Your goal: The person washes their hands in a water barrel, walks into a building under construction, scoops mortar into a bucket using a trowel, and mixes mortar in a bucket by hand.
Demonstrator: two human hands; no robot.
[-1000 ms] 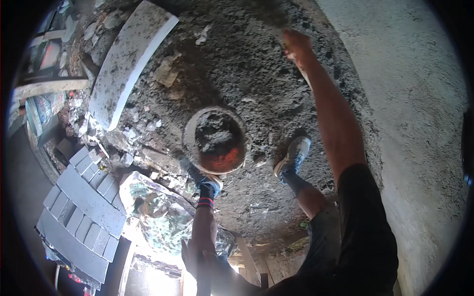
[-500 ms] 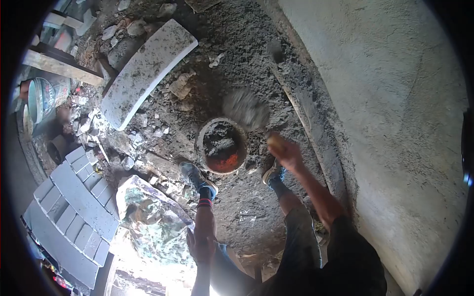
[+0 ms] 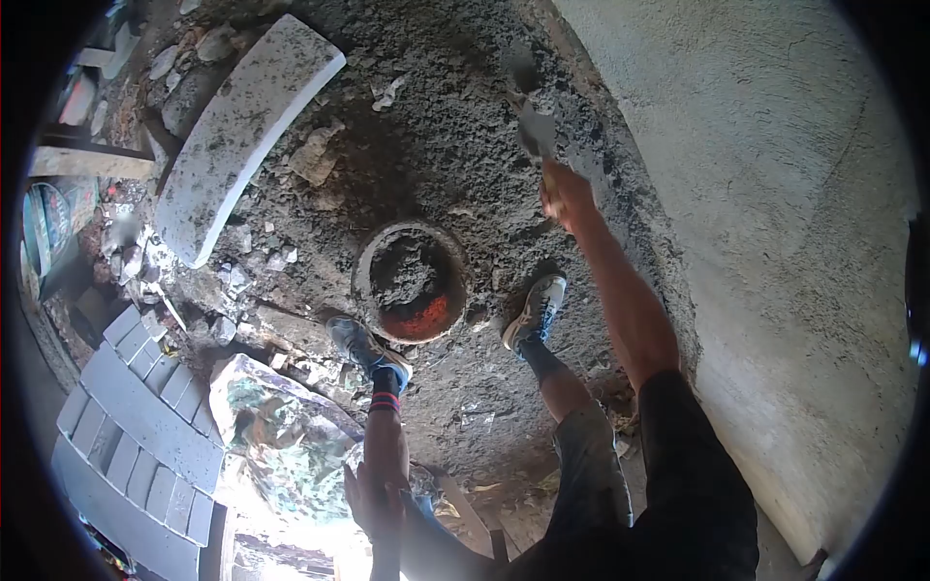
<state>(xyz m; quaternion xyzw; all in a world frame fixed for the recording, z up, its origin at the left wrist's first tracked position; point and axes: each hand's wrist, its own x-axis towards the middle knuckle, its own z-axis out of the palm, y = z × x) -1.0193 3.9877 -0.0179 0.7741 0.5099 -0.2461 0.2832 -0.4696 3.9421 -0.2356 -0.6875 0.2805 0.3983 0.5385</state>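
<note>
My right hand is closed round the handle of a trowel. Its small grey blade points away from me, over the rough mortar-strewn ground beside the wall's base. My left hand lies on my left leg near the knee, its fingers stretched out and holding nothing. Between my feet stands a round bucket with grey mortar inside and a patch of red showing on its near inner side.
A rough plastered wall rises on the right. To the left lie a curved pale slab, rubble, grey slatted panels and a patterned sack. A tipped bucket sits at the far left.
My right hand has carried the trowel from beside the bucket forward towards the wall's base, with the arm now straighter. The view has shifted slightly; my left hand stays on the leg.
</note>
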